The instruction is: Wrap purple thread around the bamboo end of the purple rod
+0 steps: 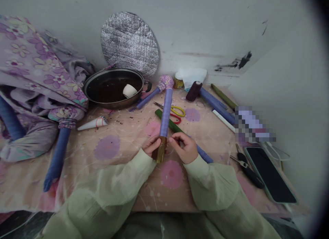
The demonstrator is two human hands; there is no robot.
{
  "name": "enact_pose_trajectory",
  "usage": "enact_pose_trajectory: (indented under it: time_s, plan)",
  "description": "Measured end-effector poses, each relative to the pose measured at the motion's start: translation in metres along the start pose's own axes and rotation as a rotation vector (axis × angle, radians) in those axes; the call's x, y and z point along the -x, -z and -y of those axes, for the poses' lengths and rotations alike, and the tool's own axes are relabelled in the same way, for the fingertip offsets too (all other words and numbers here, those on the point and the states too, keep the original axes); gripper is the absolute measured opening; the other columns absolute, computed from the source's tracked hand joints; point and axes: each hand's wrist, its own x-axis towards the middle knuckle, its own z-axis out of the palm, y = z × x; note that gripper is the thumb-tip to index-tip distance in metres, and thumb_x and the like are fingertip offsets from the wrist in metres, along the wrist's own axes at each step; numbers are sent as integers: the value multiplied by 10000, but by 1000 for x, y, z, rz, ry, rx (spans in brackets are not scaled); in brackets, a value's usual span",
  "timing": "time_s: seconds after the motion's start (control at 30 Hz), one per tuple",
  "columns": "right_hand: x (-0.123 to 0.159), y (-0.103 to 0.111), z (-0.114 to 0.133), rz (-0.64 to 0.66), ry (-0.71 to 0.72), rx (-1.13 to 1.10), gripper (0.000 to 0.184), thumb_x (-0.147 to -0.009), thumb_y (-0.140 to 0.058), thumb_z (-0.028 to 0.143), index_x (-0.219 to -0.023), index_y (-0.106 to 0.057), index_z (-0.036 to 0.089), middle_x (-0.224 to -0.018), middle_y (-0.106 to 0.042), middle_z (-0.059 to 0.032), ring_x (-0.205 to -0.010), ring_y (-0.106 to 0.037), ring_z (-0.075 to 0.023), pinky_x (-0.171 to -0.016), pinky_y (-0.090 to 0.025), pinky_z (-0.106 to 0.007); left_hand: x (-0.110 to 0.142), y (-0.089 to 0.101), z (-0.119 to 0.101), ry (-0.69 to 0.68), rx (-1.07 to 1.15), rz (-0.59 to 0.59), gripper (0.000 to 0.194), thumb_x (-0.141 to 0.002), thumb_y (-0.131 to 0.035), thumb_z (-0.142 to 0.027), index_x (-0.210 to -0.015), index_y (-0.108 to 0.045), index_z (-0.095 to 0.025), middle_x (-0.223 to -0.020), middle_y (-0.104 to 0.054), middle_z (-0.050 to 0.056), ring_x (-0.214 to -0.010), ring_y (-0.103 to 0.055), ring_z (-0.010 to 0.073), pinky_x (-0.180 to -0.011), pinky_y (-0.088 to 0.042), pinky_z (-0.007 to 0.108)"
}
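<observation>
Tube [166, 112] in left hand [151, 146] (jar label [178, 83] unreadable)

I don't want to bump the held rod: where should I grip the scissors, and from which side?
Probably the scissors' yellow handle loop, from the right: the blades point left, and the purple-wrapped rod in the left hand crosses in front of them in this view.
</observation>
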Motion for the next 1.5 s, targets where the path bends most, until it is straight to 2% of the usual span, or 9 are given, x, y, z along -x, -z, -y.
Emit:
enact_pose_trajectory:
  time_s: [0.23,0.43,0.67,0.77,0.9,1.07,1.2,1.37,1.5]
  plan:
    - [1,-1,1,-1,-17,-16,134,-794,-553,297,-721,-581,188,-569,-597,12,-478,-496,-99,-471,-410,-222,1,-1,-2,52,89,57,299,-693,-688,-209,-969,-579,-165,-887,-630,45,-743,-603,164,-520,-508,281]
    - [0,-1,1,-23,30,-33,101,-777,-558,249,-706,-569,179,-559,-537,25,-479,-474,-90,-477,-404,-216,4,-5,-11,124,120,36,322,-662,-666,-228,-957,-583,-131,-762,-610,43,-613,-573,147,-371,-416,213]
    - [0,-1,0,-32,13,-22,98,-772,-558,260,-702,-557,190,-546,-512,34,-471,-450,-90,-482,-403,-225,7,-10,-10,25,-53,-71,395,-577,-736,-117,-944,-597,-159,-683,-579,0,-565,-536,102,-346,-335,154]
    - [0,0,0,-38,17,-24,100,-773,-557,258,-702,-555,188,-542,-506,35,-462,-443,-89,-477,-398,-226,8,-11,-8,-27,-85,-81,385,-607,-737,-159,-969,-607,-148,-623,-571,2,-575,-537,108,-373,-361,163]
    - [-1,1,-1,-41,11,-7,111,-779,-556,272,-704,-559,190,-549,-517,30,-469,-441,-91,-478,-396,-228,5,-8,-4,-81,-81,-78,361,-579,-775,-214,-893,-614,-139,-741,-623,33,-708,-604,155,-502,-486,231]
    - [-1,2,-2,-26,9,-4,122,-786,-558,284,-712,-566,188,-560,-542,25,-475,-458,-91,-479,-399,-223,2,-1,0,-15,21,35,292,-642,-749,-246,-886,-616,-154,-878,-634,35,-760,-616,160,-632,-535,324]
    - [-1,1,-4,-23,23,0,119,-790,-556,278,-721,-578,183,-555,-537,27,-470,-458,-90,-479,-397,-224,0,3,-2,50,72,105,344,-631,-760,-246,-928,-604,-172,-922,-623,33,-769,-617,171,-618,-548,356]
    - [0,0,-4,-25,15,-2,125,-787,-554,283,-710,-568,186,-546,-521,29,-480,-457,-96,-496,-402,-233,-2,4,-5,44,55,101,342,-675,-706,-236,-982,-573,-163,-842,-607,39,-653,-600,147,-467,-488,255]
    - [0,1,-4,-22,19,5,132,-788,-549,279,-695,-566,186,-538,-500,33,-474,-442,-94,-487,-388,-231,-3,7,-4,-10,-20,59,353,-676,-697,-235,-984,-543,-161,-826,-606,38,-645,-601,152,-480,-485,268]
